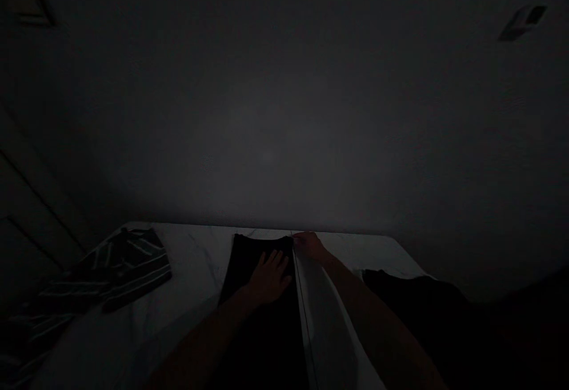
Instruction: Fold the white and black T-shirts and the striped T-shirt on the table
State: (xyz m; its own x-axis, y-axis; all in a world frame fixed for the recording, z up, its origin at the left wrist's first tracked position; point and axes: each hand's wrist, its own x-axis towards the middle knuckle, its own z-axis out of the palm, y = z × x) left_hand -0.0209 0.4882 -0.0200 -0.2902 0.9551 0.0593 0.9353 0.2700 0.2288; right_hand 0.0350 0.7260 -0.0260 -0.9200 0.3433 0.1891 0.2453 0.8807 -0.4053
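Note:
A black garment (262, 342) lies flat and lengthwise on the white marbled table (193, 256); in the dark I cannot make out its exact kind. My left hand (269, 277) rests palm down on its upper part, fingers spread. At the garment's far right corner, my right hand (310, 245) is closed, pinching the edge of the cloth. The fingertips there are partly hidden in the gloom. A thin dark line runs along the table just right of the garment.
To the left, a dark garment with light stripes (133, 265) hangs toward the table's near side. Another black cloth (409, 301) lies at the right. A grey wall (284, 111) rises behind the table, with a small fixture (523, 22) at upper right. The room is very dim.

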